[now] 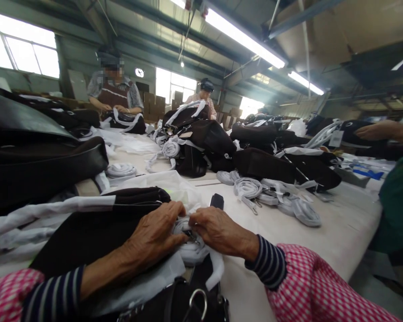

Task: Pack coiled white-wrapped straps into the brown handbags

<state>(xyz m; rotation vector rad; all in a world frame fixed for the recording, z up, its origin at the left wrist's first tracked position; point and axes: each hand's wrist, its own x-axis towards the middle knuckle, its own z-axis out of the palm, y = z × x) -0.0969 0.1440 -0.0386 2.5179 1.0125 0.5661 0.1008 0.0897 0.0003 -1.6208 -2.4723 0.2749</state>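
Between my two hands lies a coiled strap wrapped in white paper (193, 252), with a metal clip showing in its middle. My left hand (154, 232) curls round the coil's left side, fingertips and thumb pressed to it. On the far right edge of the coil, the fingers of my right hand (218, 228) are pinched together. Under my left forearm is a black bag (83, 232) whose handles (47, 217) are wrapped in white. Closest to me, a black bag part with a metal ring (199, 302) sits below the coil. A small dark object (216, 201) stands just beyond my right hand.
Black bags (201, 143) are piled across the table (339, 228). Several wrapped strap coils (250, 188) lie right of centre. A large black bag (36, 156) rises at the left. Two people (116, 89) work beyond the table, and another person's hand (383, 131) reaches in at right.
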